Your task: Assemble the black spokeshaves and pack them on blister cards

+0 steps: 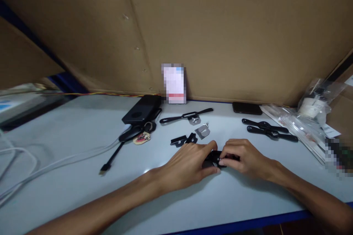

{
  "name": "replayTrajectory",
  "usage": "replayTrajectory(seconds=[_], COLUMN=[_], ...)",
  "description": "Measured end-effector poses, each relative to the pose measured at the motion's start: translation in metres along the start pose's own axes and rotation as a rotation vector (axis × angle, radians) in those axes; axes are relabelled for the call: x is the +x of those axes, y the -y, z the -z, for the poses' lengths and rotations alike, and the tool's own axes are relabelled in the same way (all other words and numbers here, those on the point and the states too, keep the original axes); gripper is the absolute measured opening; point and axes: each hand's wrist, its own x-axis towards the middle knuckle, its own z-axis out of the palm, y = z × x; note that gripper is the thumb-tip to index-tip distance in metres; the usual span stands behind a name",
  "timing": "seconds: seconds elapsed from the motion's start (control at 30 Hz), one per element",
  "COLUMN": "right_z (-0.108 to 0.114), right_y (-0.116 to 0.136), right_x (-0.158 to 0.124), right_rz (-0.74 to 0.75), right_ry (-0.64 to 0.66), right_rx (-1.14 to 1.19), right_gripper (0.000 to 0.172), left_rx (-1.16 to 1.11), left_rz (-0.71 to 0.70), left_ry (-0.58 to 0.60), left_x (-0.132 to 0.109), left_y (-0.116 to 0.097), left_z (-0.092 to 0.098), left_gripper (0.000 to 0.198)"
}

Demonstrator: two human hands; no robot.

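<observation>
Left forearm is lying nearest us, reaching over the table. With our left hand we are grasping a black part by its left side; with our right hand we are pinching its right end. Fingers are partly hiding it, between both hands. Just beyond the left hand, two black brackets are lying near a grey plate. Farther right, two long-handled black tools are resting side by side.
</observation>
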Motion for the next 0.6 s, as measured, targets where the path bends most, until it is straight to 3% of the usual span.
replayTrajectory(seconds=[0.23,0.3,0.43,0.6], right_z=[-0.012,-0.006,0.01,0.015], right_y=[0.012,0.011,0.004,-0.001], right_x=[-0.002,-0.001,0.001,-0.001], right_rz=[-0.016,-0.064,-0.132,-0.123], right_ry=[-0.042,-0.057,-0.059,0.042], right_rx=[-0.248,-0.192,0.041,0.029], right_gripper=[0.026,0.034,0.027,0.039], left_rx=[0.001,0.008,0.02,0.011], left_rz=[-0.022,-0.017,-0.008,-0.008], left_ry=[-0.014,-0.019,-0.009,-0.015], left_x=[0.0,0.0,0.0,0.0], left_y=[0.002,0.002,0.001,0.001], left_z=[-0.002,-0.003,-0.001,0.0], left_gripper=[0.027,0.03,0.033,0.032])
